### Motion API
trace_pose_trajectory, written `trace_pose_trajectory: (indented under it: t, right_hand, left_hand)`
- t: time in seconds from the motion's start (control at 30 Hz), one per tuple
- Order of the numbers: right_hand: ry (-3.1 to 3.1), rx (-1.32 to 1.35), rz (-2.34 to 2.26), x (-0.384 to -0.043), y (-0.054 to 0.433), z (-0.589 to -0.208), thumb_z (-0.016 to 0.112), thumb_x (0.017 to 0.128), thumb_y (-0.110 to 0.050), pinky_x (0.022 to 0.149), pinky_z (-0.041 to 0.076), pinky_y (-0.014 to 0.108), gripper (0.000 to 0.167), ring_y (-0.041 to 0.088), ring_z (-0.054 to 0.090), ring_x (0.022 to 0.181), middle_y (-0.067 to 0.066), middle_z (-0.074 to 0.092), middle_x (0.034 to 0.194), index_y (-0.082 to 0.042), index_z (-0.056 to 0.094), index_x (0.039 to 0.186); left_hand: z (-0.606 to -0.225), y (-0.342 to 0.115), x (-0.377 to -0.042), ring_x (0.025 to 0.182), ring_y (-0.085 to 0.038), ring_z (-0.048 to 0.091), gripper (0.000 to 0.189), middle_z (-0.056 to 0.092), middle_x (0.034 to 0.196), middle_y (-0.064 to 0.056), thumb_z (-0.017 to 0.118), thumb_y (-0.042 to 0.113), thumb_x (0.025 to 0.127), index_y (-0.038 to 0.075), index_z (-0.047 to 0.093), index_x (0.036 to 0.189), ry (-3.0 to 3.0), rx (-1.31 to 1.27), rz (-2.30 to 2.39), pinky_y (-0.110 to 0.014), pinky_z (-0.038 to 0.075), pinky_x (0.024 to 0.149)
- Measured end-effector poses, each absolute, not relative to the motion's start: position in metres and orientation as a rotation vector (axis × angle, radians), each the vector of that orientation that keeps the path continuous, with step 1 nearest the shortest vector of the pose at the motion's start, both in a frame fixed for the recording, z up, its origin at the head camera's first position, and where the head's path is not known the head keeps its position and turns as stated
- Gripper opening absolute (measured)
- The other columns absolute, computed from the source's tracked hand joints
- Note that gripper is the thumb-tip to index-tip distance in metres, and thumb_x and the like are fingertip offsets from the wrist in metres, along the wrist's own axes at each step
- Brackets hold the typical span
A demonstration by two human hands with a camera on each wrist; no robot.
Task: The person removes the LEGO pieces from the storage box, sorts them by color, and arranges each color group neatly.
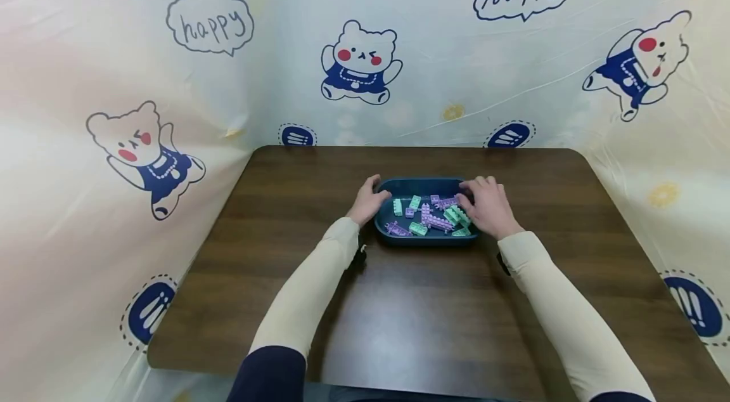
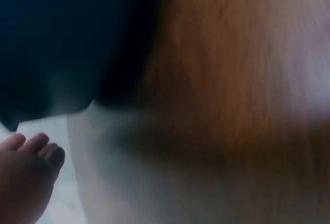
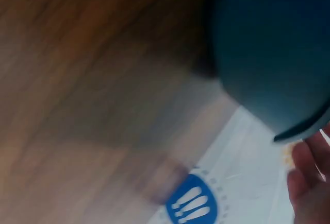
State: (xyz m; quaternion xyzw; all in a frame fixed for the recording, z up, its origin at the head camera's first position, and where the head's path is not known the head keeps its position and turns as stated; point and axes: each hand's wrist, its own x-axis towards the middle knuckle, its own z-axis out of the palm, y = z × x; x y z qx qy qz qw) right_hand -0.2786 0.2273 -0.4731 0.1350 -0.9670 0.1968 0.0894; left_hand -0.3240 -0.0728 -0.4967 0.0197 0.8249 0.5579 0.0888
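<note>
A dark blue oval tray (image 1: 419, 187) sits over the far half of the table, holding several toy building blocks. Purple blocks (image 1: 439, 223) and mint green blocks (image 1: 418, 228) lie loosely mixed inside it. My left hand (image 1: 367, 201) grips the tray's left end, thumb near the rim. At the opposite end my right hand (image 1: 488, 204) holds the right rim, its thumb reaching over the edge. Close up in the left wrist view, the tray wall (image 2: 56, 49) appears beside curled fingers (image 2: 36, 144). The right wrist view shows fingers (image 3: 304, 157) at the tray's lip (image 3: 301, 130).
Brown wood-grain table (image 1: 399, 313) extends around the tray on all sides. A pale curtain (image 1: 428, 40) printed with bears and the word "happy" hangs behind and beside the table. Both wrist views are blurred.
</note>
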Motion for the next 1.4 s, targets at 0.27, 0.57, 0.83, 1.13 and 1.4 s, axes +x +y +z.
trace_pose_trajectory:
  t: [0.27, 0.57, 0.83, 1.13, 1.4]
  right_hand:
    - [-3.02, 0.603, 0.614, -0.276, 0.21, -0.481, 0.069, 0.09, -0.027, 0.095, 0.029, 0.05, 0.035, 0.029, 0.047, 0.103, 0.011, 0.064, 0.108, -0.005, 0.068, 0.116]
    - [-2.956, 0.55, 0.693, -0.274, 0.214, -0.497, 0.072, 0.082, -0.051, 0.092, 0.029, 0.046, 0.049, 0.026, 0.045, 0.105, 0.007, 0.061, 0.109, -0.015, 0.072, 0.116]
    - [-3.061, 0.583, 0.489, -0.281, 0.213, -0.499, 0.075, 0.073, -0.06, 0.089, 0.028, 0.044, 0.052, 0.022, 0.046, 0.098, 0.002, 0.062, 0.108, -0.024, 0.076, 0.111]
    - [-2.997, 0.617, 0.484, -0.28, 0.216, -0.496, 0.08, 0.074, -0.049, 0.085, 0.028, 0.042, 0.031, 0.019, 0.043, 0.089, -0.003, 0.058, 0.094, -0.028, 0.08, 0.097]
    - [-2.982, 0.6, 0.556, -0.281, 0.216, -0.499, 0.081, 0.076, -0.045, 0.089, 0.028, 0.043, 0.027, 0.02, 0.045, 0.093, -0.002, 0.061, 0.098, -0.027, 0.079, 0.096]
  left_hand:
    - [-0.517, -0.06, -0.331, 0.117, -0.023, 0.046, 0.065, 0.047, 0.144, -0.002, 0.043, -0.007, 0.083, 0.019, 0.051, 0.142, 2.343, -0.043, 1.923, -0.036, 0.042, 0.081]
    - [-0.532, -0.058, -0.339, 0.099, -0.025, 0.047, 0.073, 0.057, 0.124, -0.006, 0.044, -0.006, 0.065, 0.023, 0.064, 0.129, 2.036, -0.205, 2.124, -0.03, 0.032, 0.055]
    - [-0.539, -0.056, -0.333, 0.113, -0.023, 0.051, 0.07, 0.059, 0.132, -0.003, 0.047, -0.001, 0.065, 0.019, 0.064, 0.13, 1.9, -0.24, 2.285, -0.03, 0.046, 0.071]
    - [-0.543, -0.05, -0.332, 0.115, -0.023, 0.056, 0.063, 0.06, 0.13, -0.006, 0.05, 0.001, 0.07, 0.013, 0.063, 0.13, 1.909, -0.195, 2.363, -0.032, 0.048, 0.085]
    - [-0.551, -0.051, -0.333, 0.111, -0.024, 0.059, 0.051, 0.063, 0.125, -0.005, 0.059, 0.005, 0.075, 0.018, 0.068, 0.124, 1.83, -0.238, 2.419, -0.036, 0.05, 0.089]
